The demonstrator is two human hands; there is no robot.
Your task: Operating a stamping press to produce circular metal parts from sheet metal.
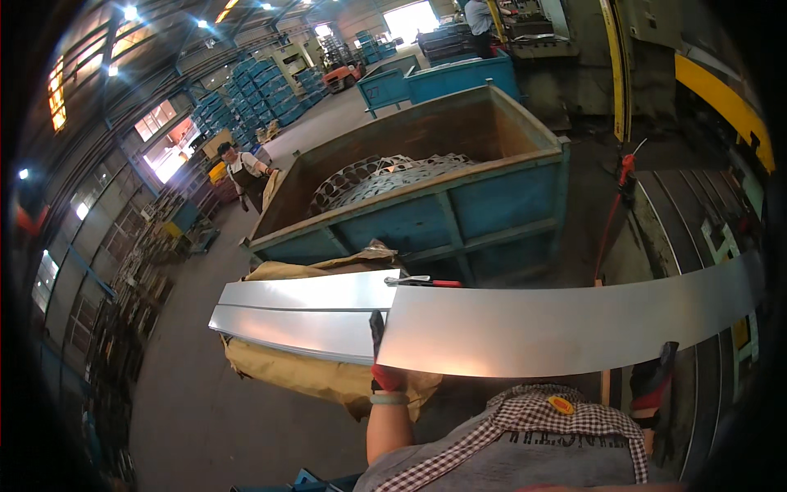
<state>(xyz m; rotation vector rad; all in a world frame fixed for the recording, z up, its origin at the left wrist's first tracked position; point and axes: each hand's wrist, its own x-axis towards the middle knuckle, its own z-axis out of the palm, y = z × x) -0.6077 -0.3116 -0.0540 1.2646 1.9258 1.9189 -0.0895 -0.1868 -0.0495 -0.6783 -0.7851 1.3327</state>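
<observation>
A long, shiny metal sheet (533, 328) stretches across in front of me, its right end over the machine bed. My left hand (387, 374), in a red and black glove, grips its left end with the fingers closed at the edge. At the near edge, further right, my right hand (652, 381) holds the same sheet, also gloved. Left of it lies a stack of similar metal sheets (299, 320) on brown wrapping paper (295, 367). A hand tool with red handles (422, 282), perhaps pliers, rests at the stack's right end, partly behind my sheet.
Beyond the stack stands a large blue metal bin (492, 211) holding perforated scrap sheet (402, 180). The machine bed (697, 209) is at the right, near a yellow post (616, 74). A person (244, 176) stands left of the bin; another person (479, 20) is far back.
</observation>
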